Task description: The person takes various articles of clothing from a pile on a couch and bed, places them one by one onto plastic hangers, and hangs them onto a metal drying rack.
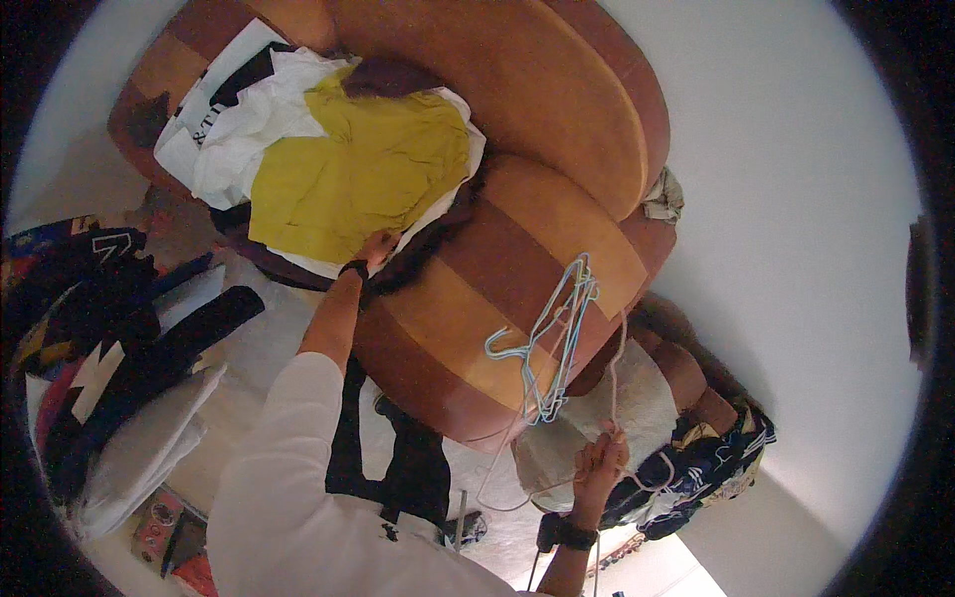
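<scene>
A mustard-yellow garment (351,183) lies spread over white cloth on the sofa. My left hand (377,250) touches its lower edge; blur hides whether the fingers grip the fabric. Lower right, my right hand (600,459) is closed around a pale pink clothes hanger (616,373), raised off the seat, its hook past the fist. Several light-blue wire hangers (571,343) lie bunched on the sofa's seat between my hands. White crumpled fabric (280,97) and a white bag with printed letters (179,142) lie left of the yellow garment.
The brown and tan patchwork sofa (515,239) curves along a pale wall (783,149). Dark clothes (149,358) are heaped at left, beside a white plastic-wrapped bundle (149,455). Another pile of clothes (694,477) sits at lower right. A crumpled cloth (662,198) is tucked behind the sofa.
</scene>
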